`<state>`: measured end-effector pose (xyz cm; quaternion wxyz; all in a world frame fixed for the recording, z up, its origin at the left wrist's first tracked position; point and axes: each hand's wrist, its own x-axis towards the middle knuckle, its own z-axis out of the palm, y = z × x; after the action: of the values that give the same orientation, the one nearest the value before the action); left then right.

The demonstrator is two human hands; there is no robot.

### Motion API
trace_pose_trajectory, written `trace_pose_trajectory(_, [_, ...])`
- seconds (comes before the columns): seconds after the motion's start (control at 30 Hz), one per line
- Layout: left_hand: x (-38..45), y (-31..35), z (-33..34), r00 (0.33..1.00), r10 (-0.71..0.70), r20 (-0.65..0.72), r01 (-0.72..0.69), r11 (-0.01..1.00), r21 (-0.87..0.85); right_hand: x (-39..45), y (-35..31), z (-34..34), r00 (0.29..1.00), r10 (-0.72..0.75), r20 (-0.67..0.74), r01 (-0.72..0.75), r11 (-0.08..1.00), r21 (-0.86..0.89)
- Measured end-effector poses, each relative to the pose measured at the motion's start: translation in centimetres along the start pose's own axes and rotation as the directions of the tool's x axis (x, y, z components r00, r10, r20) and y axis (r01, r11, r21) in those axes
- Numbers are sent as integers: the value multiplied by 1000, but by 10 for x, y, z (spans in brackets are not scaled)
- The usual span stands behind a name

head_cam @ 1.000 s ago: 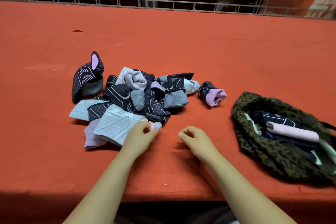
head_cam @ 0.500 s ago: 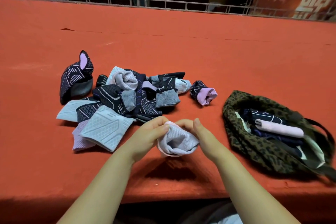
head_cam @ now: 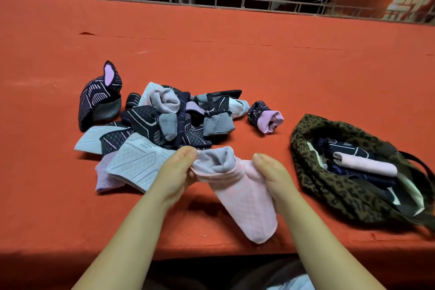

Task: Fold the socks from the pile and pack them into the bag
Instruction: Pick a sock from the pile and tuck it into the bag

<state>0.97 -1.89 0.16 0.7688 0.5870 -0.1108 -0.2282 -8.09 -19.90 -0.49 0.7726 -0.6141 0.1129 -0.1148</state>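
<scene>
Pink sock (head_cam: 244, 198), bunched 0.5 s ago, now hangs unrolled, fingers of left hand (head_cam: 175, 172) & right hand (head_cam: 274, 175) seemingly pinching its cuff.

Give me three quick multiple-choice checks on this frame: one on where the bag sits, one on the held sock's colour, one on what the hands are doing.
1. The leopard-print bag lies where?
A. right of the sock pile
B. left of the pile
C. on top of the pile

2. The held sock is mainly:
A. black
B. pale pink
C. green

3. The hands are:
A. both resting flat on the table
B. both gripping the sock
C. both inside the bag

Answers:
1 A, the bag sits at the frame's right, apart from the pile.
2 B, pink body with a greyish cuff.
3 B, the left hand and right hand pinch its cuff end.
</scene>
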Motion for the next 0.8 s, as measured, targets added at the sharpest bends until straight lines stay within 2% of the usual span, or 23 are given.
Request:
trace_pose_trajectory(0.1, [8,0,-1,998,-18,-58,19,1000,9,-2,-1,-3,999,-7,-33,9,998,57])
trace_pose_trajectory(0.2, [17,1,-9,987,-76,-139,67,995,-69,-3,-2,-4,998,9,-59,-2,993,116])
trace_pose_trajectory(0.27, [18,1,-11,985,-107,-135,97,992,-76,-4,-3,-3,997,22,-71,-11,988,153])
trace_pose_trajectory(0.33, [16,-2,-7,986,-63,-153,73,995,65,-5,-6,0,996,28,-80,-14,985,173])
trace_pose_trajectory(0.4, [7,-2,2,975,118,-189,-65,962,267,-8,-7,4,998,-14,-56,22,989,146])
trace_pose_trajectory(0.47, [-2,0,12,958,278,-71,-228,887,402,-8,-7,7,998,-69,-4,69,992,105])
trace_pose_trajectory(0.57, [-9,-4,24,966,225,131,-260,821,509,-8,-4,9,993,-91,72,86,994,70])
trace_pose_trajectory(0.63, [-8,-11,27,976,180,126,-219,817,533,-10,-3,10,991,-87,106,76,992,99])
trace_pose_trajectory(0.73, [-3,-17,24,984,172,43,-170,849,500,-13,-5,6,986,-88,141,71,990,122])
trace_pose_trajectory(0.8, [-1,-16,23,985,166,49,-168,843,512,-14,-6,1,982,-65,179,48,994,97])
